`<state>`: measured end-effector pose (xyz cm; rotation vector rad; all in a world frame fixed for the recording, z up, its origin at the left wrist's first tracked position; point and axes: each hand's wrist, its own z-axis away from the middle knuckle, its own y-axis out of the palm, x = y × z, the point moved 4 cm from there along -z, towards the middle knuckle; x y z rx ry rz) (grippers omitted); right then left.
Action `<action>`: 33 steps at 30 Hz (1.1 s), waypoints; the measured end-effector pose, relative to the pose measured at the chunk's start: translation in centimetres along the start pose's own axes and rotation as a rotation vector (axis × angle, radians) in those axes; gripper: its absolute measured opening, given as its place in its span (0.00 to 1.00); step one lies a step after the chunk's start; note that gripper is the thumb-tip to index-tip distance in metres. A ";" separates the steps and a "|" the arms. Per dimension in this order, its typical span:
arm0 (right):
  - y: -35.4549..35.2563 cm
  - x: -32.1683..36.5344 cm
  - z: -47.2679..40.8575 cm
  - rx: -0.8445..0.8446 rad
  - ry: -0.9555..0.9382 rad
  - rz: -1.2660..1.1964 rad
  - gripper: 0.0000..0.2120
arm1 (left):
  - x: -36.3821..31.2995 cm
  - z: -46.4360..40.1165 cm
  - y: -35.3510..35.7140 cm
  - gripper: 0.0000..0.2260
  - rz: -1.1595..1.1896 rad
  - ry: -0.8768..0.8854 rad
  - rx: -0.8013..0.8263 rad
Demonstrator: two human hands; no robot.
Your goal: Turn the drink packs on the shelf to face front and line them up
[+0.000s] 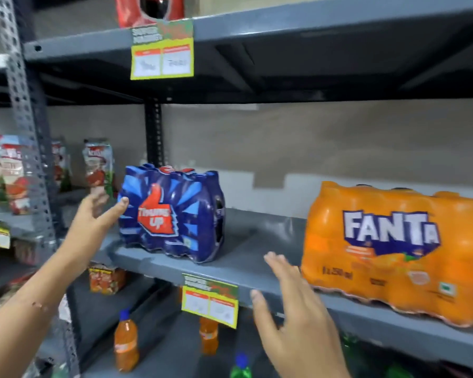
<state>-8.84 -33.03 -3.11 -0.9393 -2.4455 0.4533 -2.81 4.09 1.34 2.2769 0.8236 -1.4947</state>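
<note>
Grey metal shelving, perforated upright, beige wall

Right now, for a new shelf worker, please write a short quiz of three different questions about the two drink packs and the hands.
1. True or false: the left hand touches the blue pack.
2. Which pack sits nearer the shelf front edge? A) blue pack B) orange pack
3. Fill in: the right hand is open, holding ____.

Key: 1 true, its fingertips rest on the pack's left end. 2 B. 3 nothing.
</note>
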 end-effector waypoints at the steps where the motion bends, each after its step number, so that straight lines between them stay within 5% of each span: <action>1: 1.8 0.9 -1.0 0.109 0.008 0.088 0.27 | 1.0 -1.0 -0.1 0.41 0.076 -0.089 0.081; 5: 5.5 2.0 -3.8 0.404 0.143 0.253 0.33 | 2.5 -1.9 1.2 0.22 0.097 -0.140 0.173; 10: 5.7 2.2 -3.9 0.451 0.237 0.248 0.34 | 1.6 -0.4 2.2 0.24 0.121 -0.119 0.246; 23: 2.4 -0.9 -2.5 0.257 0.424 0.223 0.28 | 0.0 4.6 9.1 0.33 0.044 -0.001 0.322; 33: 1.2 -0.7 -1.5 0.225 0.480 0.025 0.33 | -0.1 6.6 10.6 0.22 0.017 0.134 0.129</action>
